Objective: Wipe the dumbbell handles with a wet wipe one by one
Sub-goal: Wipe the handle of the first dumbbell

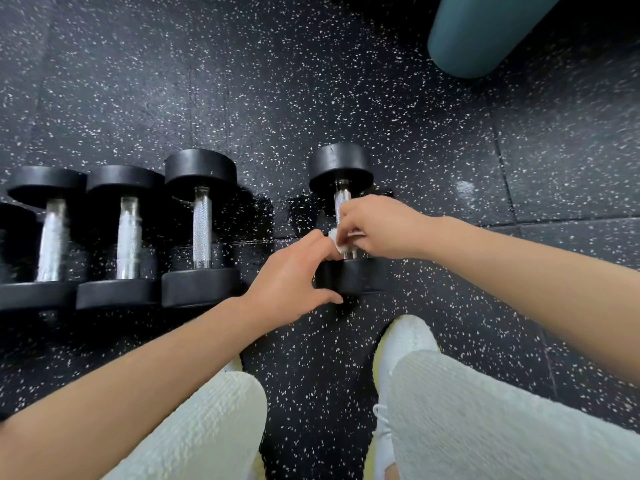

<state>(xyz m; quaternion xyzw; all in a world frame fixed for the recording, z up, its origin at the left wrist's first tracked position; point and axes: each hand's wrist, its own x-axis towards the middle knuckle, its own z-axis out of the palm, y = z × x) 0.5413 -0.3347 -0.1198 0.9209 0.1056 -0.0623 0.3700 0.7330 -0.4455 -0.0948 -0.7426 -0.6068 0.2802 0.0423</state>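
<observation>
I am crouched over a black floor (pixel 381 98) with little white dots in it. One dumbbell (pixel 337 168) lies on the floor just in front of me, with one round black end far from me and the other end close to me. Its shiny metal handle (pixel 342 202) runs between the two ends.

My right hand (pixel 374 226) is on the lower part of that handle. Its grip is tight, with the fingers curled down and pinching a small white wipe (pixel 334 239) against the metal. Only a bit of the wipe peeks out from under my fingers.

My left hand (pixel 294 282) is at the close end of the same dumbbell. Its grip is around that black end, with the thumb on the side near me and the fingers over the top. One fingertip touches the wipe.

More dumbbells (pixel 202 289) lie side by side in a row to my left, a little apart from the one I hold. They have the same black ends and shiny handles.

A fat blue-green roll (pixel 485 32) lies far off at the top right. My white shoe (pixel 405 337) and my pale trouser legs (pixel 485 410) show at the bottom.
</observation>
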